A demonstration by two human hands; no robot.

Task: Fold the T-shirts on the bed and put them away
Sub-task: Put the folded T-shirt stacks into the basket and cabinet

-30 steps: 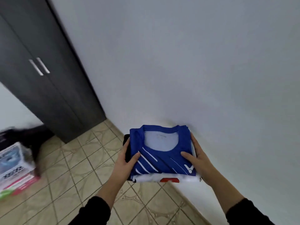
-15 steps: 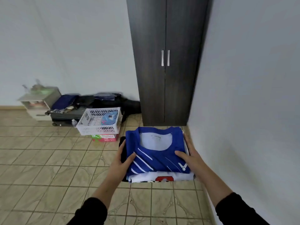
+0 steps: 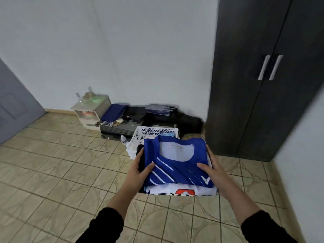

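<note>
Together both hands carry a stack of folded T-shirts above the tiled floor (image 3: 52,172): the left hand (image 3: 138,170) grips its left edge, the right hand (image 3: 213,174) its right edge, thumbs pressed on the blue T-shirt (image 3: 177,165) on top. A white T-shirt (image 3: 182,190) lies beneath. Beyond stand a white basket (image 3: 149,133) and a closed dark wardrobe (image 3: 254,85).

You're wearing a black long-sleeved top. Your left sleeve (image 3: 105,225) and right sleeve (image 3: 263,227) are pushed up, leaving both forearms bare.
</note>
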